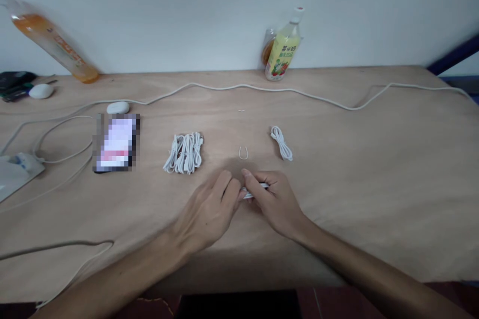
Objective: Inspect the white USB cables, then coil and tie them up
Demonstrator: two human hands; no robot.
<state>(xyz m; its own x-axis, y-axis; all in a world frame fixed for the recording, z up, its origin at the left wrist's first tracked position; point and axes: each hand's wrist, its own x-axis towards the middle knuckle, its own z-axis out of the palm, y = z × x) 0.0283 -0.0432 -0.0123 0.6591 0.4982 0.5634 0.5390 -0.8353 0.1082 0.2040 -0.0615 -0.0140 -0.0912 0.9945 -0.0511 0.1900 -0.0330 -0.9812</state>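
Observation:
My left hand (213,205) and my right hand (275,200) meet near the front middle of the wooden table. Both are closed on a folded white cable (255,191), whose strands show between them. Just beyond my fingers lies a thin white twist tie (243,153) bent into a U, and a short white piece (241,110) lies farther back. Several bundled white cables (184,153) are to the left, side by side. To the right rests a single coiled white cable (281,143).
A phone (117,143) and a white case (118,107) lie at the left. A long white cord (239,86) crosses the table (359,169). Against the wall lean an orange bottle (56,47) and a yellow drink bottle (284,50). Another cord (56,246) lies at the front left.

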